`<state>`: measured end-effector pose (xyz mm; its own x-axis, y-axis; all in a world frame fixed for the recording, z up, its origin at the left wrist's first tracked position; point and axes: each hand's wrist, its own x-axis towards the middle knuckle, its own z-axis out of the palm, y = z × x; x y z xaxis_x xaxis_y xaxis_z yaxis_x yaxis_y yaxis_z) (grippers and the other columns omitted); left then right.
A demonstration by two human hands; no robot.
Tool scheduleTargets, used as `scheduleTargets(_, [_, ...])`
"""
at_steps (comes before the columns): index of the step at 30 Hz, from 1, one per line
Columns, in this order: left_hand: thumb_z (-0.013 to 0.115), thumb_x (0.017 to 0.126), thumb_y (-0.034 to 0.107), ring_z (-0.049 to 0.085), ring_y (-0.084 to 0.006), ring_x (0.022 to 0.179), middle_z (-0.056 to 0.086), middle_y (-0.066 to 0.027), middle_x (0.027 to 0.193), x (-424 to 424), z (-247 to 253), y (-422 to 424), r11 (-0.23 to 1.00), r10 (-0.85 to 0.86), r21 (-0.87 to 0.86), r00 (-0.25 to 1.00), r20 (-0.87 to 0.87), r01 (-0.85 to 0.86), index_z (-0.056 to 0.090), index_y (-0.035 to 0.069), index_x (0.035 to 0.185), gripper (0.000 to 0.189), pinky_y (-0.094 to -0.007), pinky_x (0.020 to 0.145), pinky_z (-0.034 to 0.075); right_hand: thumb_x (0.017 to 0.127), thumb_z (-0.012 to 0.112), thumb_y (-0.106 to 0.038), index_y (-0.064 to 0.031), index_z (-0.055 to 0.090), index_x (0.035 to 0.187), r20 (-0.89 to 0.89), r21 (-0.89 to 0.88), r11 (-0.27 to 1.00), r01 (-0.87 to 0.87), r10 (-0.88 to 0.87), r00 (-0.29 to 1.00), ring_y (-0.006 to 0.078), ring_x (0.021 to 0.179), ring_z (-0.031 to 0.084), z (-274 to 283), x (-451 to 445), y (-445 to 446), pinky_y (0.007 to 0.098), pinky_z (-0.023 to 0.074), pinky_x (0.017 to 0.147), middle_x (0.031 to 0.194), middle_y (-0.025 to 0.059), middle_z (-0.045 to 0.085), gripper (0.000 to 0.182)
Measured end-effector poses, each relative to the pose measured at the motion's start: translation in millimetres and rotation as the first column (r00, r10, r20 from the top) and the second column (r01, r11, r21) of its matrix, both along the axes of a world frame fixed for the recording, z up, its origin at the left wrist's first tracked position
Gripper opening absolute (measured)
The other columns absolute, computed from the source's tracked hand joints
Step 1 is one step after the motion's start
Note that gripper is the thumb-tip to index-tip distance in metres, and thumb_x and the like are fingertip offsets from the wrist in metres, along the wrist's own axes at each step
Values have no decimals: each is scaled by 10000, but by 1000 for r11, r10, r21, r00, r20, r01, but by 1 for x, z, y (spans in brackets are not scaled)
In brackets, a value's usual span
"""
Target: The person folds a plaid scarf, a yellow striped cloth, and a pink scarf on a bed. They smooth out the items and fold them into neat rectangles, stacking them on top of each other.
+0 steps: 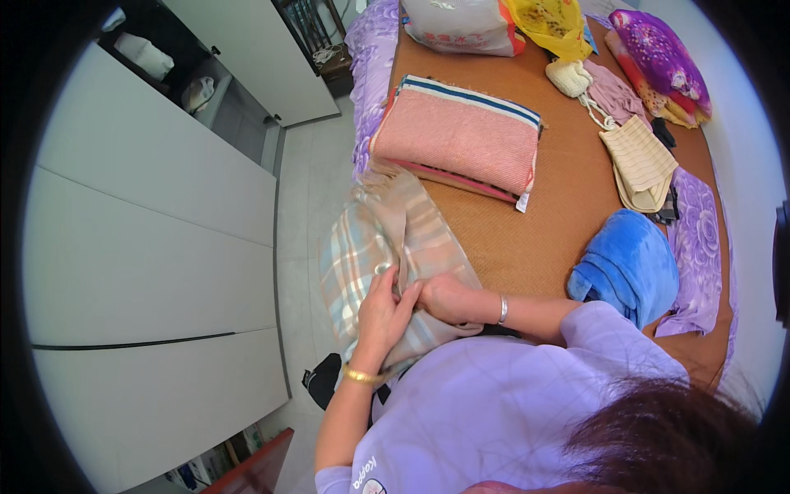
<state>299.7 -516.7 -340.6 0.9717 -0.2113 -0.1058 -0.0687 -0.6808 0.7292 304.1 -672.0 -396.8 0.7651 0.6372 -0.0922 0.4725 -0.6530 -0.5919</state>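
A plaid shawl (358, 247) in beige, pale blue and white, with a fringed end, hangs over the side of the bed in front of me. My left hand (386, 315) grips its folded edge between thumb and fingers, close to a small shiny round piece (382, 269) on the cloth. My right hand (449, 297) is closed on the same cloth just to the right, and the two hands nearly touch. What lies between the fingers is hidden. Beyond the fringe, folded pink woven cloths (460, 133) with a blue and white border lie stacked on the bed.
The bed's brown mat (512, 247) carries a rolled blue blanket (629, 265), a cream bag (639, 157), a purple pillow (697, 247), a purple patterned bundle (663, 55) and plastic bags (463, 25). White wardrobe panels (154, 204) stand left, with one door (253, 55) ajar.
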Motion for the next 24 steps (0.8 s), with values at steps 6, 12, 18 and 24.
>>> scheduleTargets(6, [626,793,317,603,-312,700,607,-141,839,42,-62,-5,920,-24,391,990,137,-32,550,25,996,364,-407,616,479,784,552,-144,-48,631,833,-15,241,968,75,-74,997,292,718,617,13,-7,-8,379,492,631,878,129,632,134])
scheduleTargets(12, [559,895,254,518,-90,520,595,-12,686,44,-54,39,463,378,-598,756,-534,-654,566,68,909,187,-219,448,395,798,625,-243,-20,629,975,-179,380,739,556,-531,828,250,681,600,-5,6,-66,341,482,629,849,128,619,285])
scheduleTargets(18, [494,937,247,596,-157,824,602,-84,964,68,-21,24,192,370,-812,807,-460,-551,521,9,1041,261,-283,710,494,838,617,-225,10,595,1064,-454,277,744,608,-456,765,125,710,580,-10,-15,-95,283,473,639,745,74,619,327])
scheduleTargets(24, [486,937,202,528,-211,1078,533,-129,1183,111,30,5,370,22,-892,963,-269,-258,376,12,1308,431,-347,888,458,862,571,-113,3,581,1112,-775,456,585,671,-110,622,72,768,565,-13,-33,-81,232,482,671,841,18,642,276])
